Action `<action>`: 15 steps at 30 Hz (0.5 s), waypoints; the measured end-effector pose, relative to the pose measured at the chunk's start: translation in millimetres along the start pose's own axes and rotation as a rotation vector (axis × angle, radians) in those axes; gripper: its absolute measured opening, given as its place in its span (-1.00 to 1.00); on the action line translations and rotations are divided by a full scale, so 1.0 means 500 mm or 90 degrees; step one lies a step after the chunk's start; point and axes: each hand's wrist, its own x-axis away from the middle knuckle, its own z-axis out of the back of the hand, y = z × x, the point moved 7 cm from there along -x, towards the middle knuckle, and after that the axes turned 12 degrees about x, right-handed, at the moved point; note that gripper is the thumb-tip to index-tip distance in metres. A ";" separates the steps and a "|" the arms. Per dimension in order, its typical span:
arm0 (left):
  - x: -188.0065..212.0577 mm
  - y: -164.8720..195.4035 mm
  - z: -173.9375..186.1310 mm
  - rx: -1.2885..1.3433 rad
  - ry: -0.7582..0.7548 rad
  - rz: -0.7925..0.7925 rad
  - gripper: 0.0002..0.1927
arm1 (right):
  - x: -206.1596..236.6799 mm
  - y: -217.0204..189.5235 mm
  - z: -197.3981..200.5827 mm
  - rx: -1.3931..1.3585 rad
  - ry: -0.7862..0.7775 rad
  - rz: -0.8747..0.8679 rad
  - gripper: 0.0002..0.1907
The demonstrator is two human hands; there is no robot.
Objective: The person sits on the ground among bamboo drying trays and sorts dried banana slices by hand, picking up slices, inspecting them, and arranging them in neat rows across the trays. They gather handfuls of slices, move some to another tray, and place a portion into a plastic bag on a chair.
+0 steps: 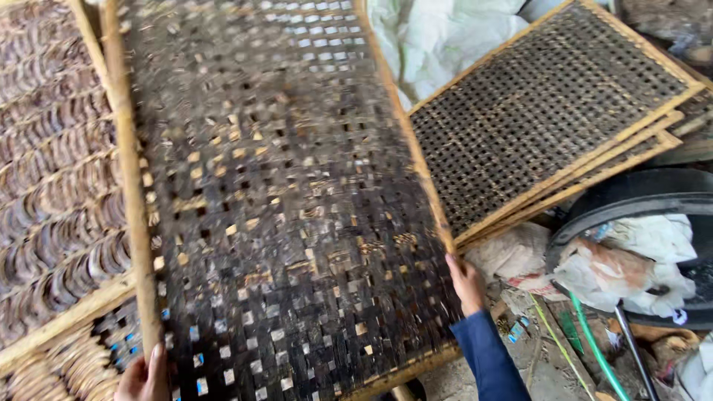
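Observation:
I hold up a large dark woven bamboo tray (pixel 275 193) with a pale wooden frame; it is blurred and fills the middle of the view. My left hand (pixel 145 375) grips its left frame rail near the bottom corner. My right hand (pixel 466 284), in a blue sleeve, grips the right frame rail low down. The tray's weave is dark with small gaps that let light through.
Trays (pixel 52 186) covered with rows of brown slices lie to the left. A stack of similar woven trays (pixel 549 111) leans at the right. White sacking (pixel 438 37) lies behind. A black tub (pixel 639 200) with crumpled bags and a green hose (pixel 590 345) sit at the lower right.

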 end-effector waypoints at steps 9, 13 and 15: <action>0.106 0.494 -0.697 -0.012 -0.476 -0.279 -0.54 | 0.022 0.256 0.161 -0.505 0.191 -0.242 -0.57; 0.144 0.700 -0.821 -0.187 -0.341 -0.728 -0.20 | -0.070 0.167 0.201 -0.512 0.289 -0.211 -0.59; 0.167 0.718 -0.802 -0.135 -0.356 -0.721 -0.30 | -0.142 0.107 0.204 -0.478 0.287 -0.200 -0.59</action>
